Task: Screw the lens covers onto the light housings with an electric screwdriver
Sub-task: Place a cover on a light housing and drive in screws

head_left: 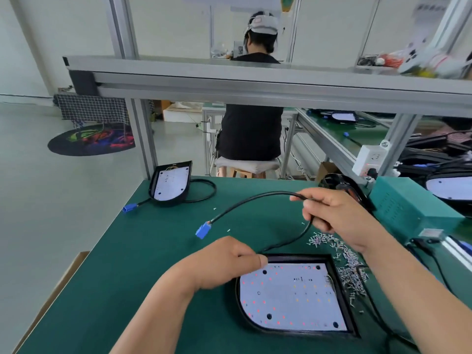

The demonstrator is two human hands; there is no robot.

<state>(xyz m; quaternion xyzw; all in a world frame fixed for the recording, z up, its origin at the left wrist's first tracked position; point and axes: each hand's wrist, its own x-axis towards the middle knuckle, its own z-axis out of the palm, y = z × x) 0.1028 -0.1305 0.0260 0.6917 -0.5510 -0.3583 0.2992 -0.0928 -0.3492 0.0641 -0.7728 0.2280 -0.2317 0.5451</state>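
Left hand (227,261): curled, thumb and fingers clamped on light housing (298,259) far-left corner.
Right hand (339,218): raised over tabletop (127,277), fingers closed round cable (255,197).

We are in an electronics assembly workshop, a small factory line. Our desk (122,277) has a green mat and a frame of aluminium profile (143,139), with a metal shelf (229,72) overhead. Loose screws (350,267) lie heaped beside an open light housing (293,295) showing its LED board, and a second housing (171,183) sits further back. A power strip (367,157) is fixed to a post. Another worker (251,131) sits on a stool (246,164), and more green desks (357,135) run off to the right.
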